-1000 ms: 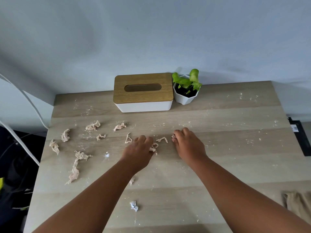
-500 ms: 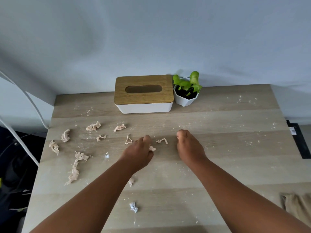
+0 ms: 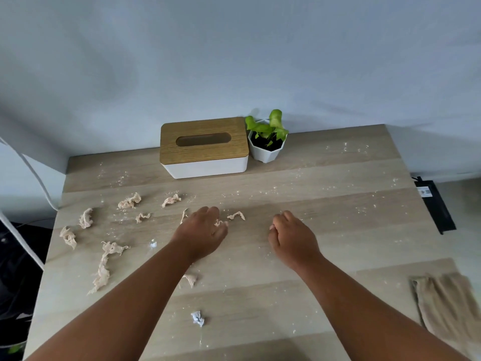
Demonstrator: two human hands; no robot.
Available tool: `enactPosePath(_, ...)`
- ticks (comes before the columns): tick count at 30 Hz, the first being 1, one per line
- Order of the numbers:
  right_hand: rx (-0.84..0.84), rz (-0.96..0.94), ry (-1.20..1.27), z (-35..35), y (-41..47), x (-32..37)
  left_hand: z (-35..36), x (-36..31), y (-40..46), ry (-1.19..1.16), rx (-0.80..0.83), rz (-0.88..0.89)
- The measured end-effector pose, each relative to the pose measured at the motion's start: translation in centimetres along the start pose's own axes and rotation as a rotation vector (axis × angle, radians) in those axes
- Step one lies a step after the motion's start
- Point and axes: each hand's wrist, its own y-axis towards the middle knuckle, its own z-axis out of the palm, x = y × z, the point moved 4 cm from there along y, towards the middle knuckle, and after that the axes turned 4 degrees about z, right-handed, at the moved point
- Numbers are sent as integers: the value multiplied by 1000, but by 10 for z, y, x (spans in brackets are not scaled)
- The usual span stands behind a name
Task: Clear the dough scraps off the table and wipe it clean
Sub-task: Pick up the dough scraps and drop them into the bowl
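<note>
Several pale pink dough scraps lie on the left half of the wooden table [image 3: 325,256], among them a long strip [image 3: 104,267], a lump [image 3: 129,201] and a small curl [image 3: 235,216]. My left hand [image 3: 203,233] is at mid-table with curled fingers, pinching a small dough scrap [image 3: 220,222] at its fingertips. My right hand [image 3: 291,238] hovers to the right of it, fingers curled in; what it holds is mostly hidden. Another scrap [image 3: 190,279] peeks out beside my left forearm. A folded beige cloth [image 3: 447,303] lies at the right edge.
A white tissue box with a wooden lid [image 3: 204,147] and a small potted plant [image 3: 268,142] stand against the back wall. Flour specks cover the table. A crumpled white bit [image 3: 197,318] lies near the front. White cables [image 3: 31,173] hang at the left.
My right hand closed on a scrap near the table's middle and drew away to the right. My left hand gathered the scraps under its fingers; the camera moved slightly.
</note>
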Motion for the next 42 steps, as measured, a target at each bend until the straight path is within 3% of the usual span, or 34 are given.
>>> enactPosePath(3,5,10,22,-6,-11,-6,-1,-6,2,-39,-21,35)
enactPosePath(9,19,80,45,-11,-35,-31,8,-10,17,26,-54,-78)
enactPosePath(15,-5,177,11,-19,-59,-65,14,-14,25,-77,-54,-21)
enactPosePath(23,-63,271,20,-37,-93,-106,21,-26,31,-6,-79,-28)
enactPosePath(37,-65,294,44,-60,-108,-153,45,-57,30,149,-79,-149)
enactPosePath(42,-54,282,132,-65,-100,-159,51,-77,22,7,-121,-172)
